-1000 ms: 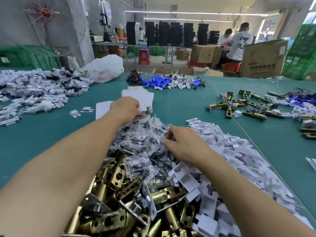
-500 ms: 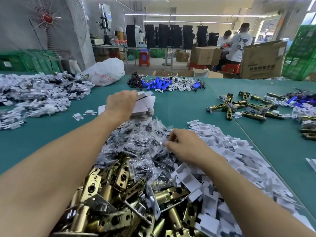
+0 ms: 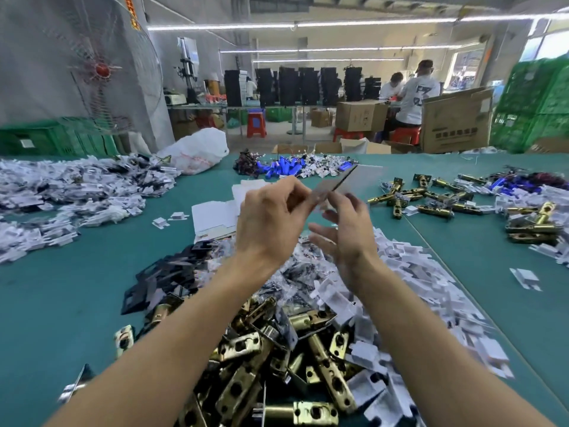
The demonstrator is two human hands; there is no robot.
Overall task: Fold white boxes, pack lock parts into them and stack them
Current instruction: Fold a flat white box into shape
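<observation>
The flat white box (image 3: 354, 178) is up in the air in front of me, above the counter (image 3: 77, 297). It is not yet folded, it tilts with its far end higher, and it is blurred. My left hand (image 3: 271, 220) pinches its near edge between thumb and forefinger, with the other fingers curled in behind. My right hand (image 3: 348, 232) is just beside it on the right, palm turned inward, its fingers (image 3: 323, 234) spread and loose. The topmost ones reach the underside of the box, but with the blur I cannot tell whether they touch it.

Below my left hand, more flat boxes (image 3: 215, 217) lie in a low stack on the green cloth. Nearer to me, between my forearms, is a heap of brass latches (image 3: 246, 380). Small clear bags of dark parts (image 3: 308, 272) lie on its far side. A long drift of white inserts (image 3: 415, 272) runs along its right, and a few black plates (image 3: 163, 272) lie at its left.

Further out on the right, loose brass latches (image 3: 431, 195) are scattered. A wide pile of white packets (image 3: 61, 195) covers the far left, and blue pieces (image 3: 286, 167) lie at the far edge next to a white bag (image 3: 200, 152).
</observation>
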